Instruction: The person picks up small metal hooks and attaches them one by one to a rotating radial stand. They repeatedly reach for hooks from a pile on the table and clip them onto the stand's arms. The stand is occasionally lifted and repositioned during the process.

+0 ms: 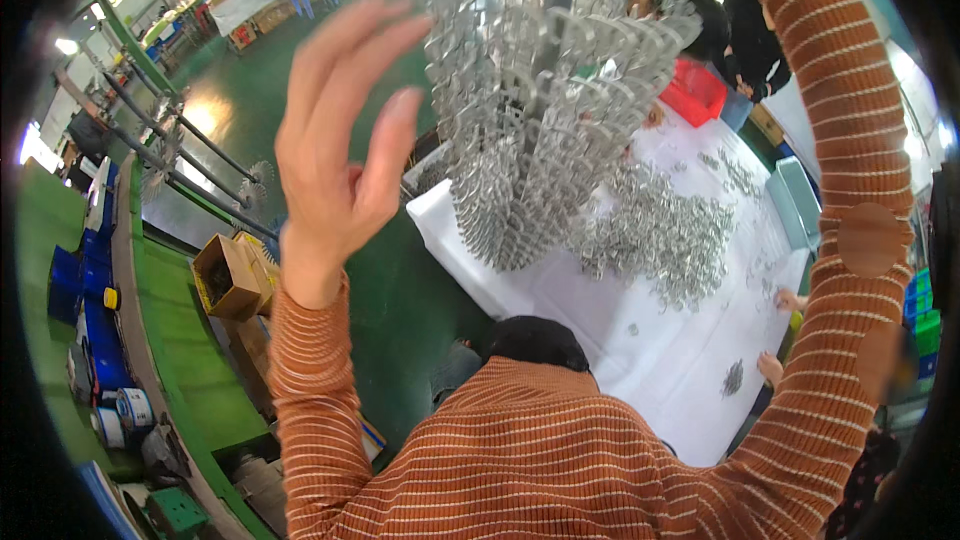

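My left hand (345, 130) is raised just left of a hanging rack. Its fingers are apart and a little blurred, and I see nothing held in them. Many small curved silvery metal pieces (500, 140) hang in dense tiers around a grey central post (556, 50). My right arm (850, 140) reaches up along the right side, and its hand lies past the top edge. Below the rack, a heap of similar loose silvery pieces (670, 240) covers part of a white-covered table (600, 325).
Other people's hands (770, 368) work at the table's right edge, near a small pile of pieces (733, 378). A red bin (694, 92) and a grey-blue tub (793, 202) stand farther back. Cardboard boxes (228, 278) and a green bench (185, 340) lie to the left.
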A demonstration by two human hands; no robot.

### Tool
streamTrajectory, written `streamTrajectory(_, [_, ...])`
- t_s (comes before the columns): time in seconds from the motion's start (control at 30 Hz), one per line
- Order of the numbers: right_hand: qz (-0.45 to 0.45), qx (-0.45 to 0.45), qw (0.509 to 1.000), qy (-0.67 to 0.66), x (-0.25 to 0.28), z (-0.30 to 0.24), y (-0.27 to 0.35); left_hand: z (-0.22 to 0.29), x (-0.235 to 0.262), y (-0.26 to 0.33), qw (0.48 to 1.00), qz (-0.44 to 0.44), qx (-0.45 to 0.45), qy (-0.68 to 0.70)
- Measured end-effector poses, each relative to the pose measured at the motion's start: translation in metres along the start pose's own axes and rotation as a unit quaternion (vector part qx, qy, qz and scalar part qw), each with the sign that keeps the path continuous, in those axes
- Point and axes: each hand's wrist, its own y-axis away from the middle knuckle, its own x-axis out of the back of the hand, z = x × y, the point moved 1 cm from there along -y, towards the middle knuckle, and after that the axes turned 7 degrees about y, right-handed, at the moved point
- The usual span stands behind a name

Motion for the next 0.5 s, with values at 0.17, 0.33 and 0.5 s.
streamTrajectory(0.17, [-0.091,0.005,0.996,0.0,0.014,-0.015,0.022,0.04,-0.033,-0.108,0.968,-0.204,-0.142,-0.018])
streamTrajectory(0.33, [-0.124,0.018,0.992,-0.032,0.021,-0.017,0.027,0.026,-0.073,-0.141,0.92,-0.372,-0.124,0.008])
streamTrajectory(0.5, [-0.032,0.186,0.972,0.142,0.064,-0.015,0.055,0.025,-0.109,-0.153,0.902,-0.396,-0.123,0.118])
